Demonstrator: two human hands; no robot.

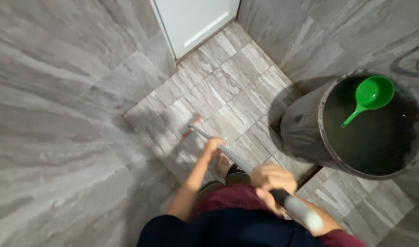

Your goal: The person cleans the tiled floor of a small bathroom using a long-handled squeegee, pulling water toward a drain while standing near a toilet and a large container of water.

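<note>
I look down at a grey tiled floor [227,87]. Both my hands grip a long grey-handled floor brush [239,160]. My left hand [214,147] holds the shaft lower down, toward the head. My right hand [273,180] closes around the upper end with its black grip. The brush head [192,124], blurred, with a reddish part, rests on the tiles near the left wall. My bare foot [223,165] and dark red shorts show below the hands.
A large dark bucket [305,128] full of water stands at the right, a green plastic dipper [369,96] floating in it. A white door [195,18] closes the far end. Grey tiled walls rise on the left [58,114] and right [337,32].
</note>
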